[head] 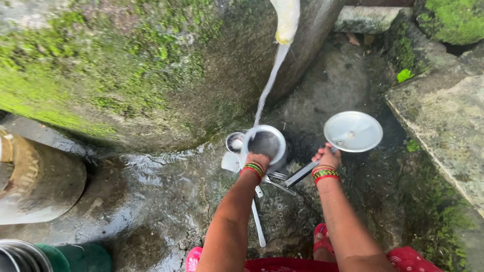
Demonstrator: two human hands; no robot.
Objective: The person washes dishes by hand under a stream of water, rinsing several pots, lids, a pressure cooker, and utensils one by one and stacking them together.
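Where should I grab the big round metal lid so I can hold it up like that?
Grab the lid by its long flat handle, coming from the near side. The right hand has its grip where the handle meets the rim. The disc is wide, smooth and wet, so it would be harder to hold.

Water from a pipe point(286, 20) falls into a steel pot point(266, 143), whose rim the left hand point(258, 162) grips. Right of the pot, the right hand point(327, 157) holds a long-handled lid point(353, 131). A small cup point(234, 142) touches the pot's left side.
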